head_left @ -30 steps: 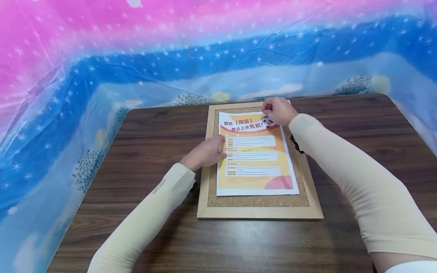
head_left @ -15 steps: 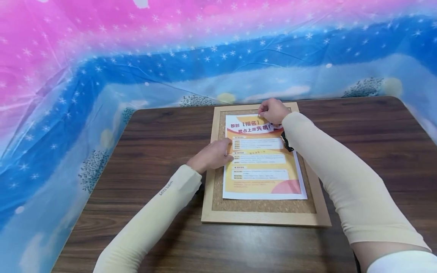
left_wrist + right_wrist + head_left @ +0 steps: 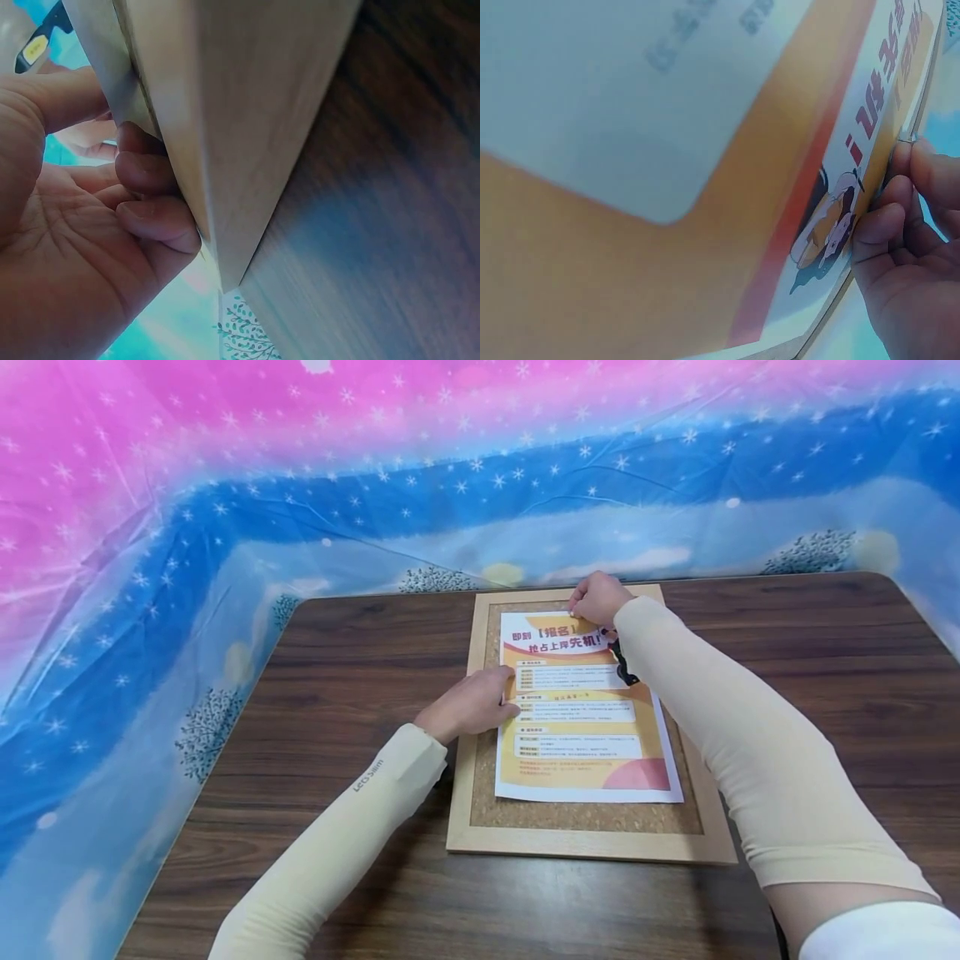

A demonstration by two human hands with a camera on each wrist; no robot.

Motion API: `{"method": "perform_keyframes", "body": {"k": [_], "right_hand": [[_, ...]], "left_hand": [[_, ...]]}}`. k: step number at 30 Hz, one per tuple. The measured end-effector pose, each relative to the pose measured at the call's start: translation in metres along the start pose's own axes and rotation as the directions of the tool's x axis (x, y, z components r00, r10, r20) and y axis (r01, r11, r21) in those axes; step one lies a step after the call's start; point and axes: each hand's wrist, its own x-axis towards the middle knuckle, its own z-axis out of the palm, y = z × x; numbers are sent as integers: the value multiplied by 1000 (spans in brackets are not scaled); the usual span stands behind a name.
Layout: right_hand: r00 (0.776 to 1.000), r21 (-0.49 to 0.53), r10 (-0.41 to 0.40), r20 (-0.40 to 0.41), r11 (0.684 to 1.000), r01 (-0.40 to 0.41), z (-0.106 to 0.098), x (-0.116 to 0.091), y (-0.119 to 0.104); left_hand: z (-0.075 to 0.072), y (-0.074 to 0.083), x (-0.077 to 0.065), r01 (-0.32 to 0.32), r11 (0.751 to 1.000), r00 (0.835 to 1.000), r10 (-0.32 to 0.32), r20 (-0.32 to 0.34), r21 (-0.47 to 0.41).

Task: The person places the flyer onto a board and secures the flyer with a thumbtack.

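A yellow and white printed poster (image 3: 573, 770) lies on a wood-framed cork board (image 3: 592, 842), and bare cork shows around it. At the poster's left edge is my left hand (image 3: 474, 700); in the left wrist view its thumb is on the sheet (image 3: 112, 56) and its fingers curl at the edge beside the frame (image 3: 247, 97). My right hand (image 3: 602, 600) is at the poster's top edge, near the middle. Between its thumb and index finger it pinches a tiny shiny push pin (image 3: 907, 139), mostly hidden by the fingertips.
The board rests flat on a dark wooden table (image 3: 360, 643), close to its back edge. Behind the table hangs a pink and blue cloth (image 3: 450, 468) with a snowflake pattern. A black strap (image 3: 622, 664) shows at my right wrist.
My right hand has moved left along the poster's top edge, from near its right corner towards the middle. My left hand keeps its place on the left edge. The head view has shifted slightly.
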Motion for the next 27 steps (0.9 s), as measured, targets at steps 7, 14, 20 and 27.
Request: {"method": "perform_keyframes", "body": {"k": [7,14,20,27], "right_hand": [[1000,-4,2,-31,1000,-2,0,-2,-1],[998,17,-1,-59,1000,2,3,-6,-3],[997,6,-4,-71,1000,5,5,-3,-1],[995,-26,-20,-99,1000,18,5,-7,-5]], "left_hand": [[-1,1,0,5,1000,1000,-5,9,-8],[-1,-1,0,-2,1000,1000,2,9,2],[0,0,0,6,1000,1000,-6,7,-8],[1,0,1,12,1000,1000,-12,-6,21]]}}
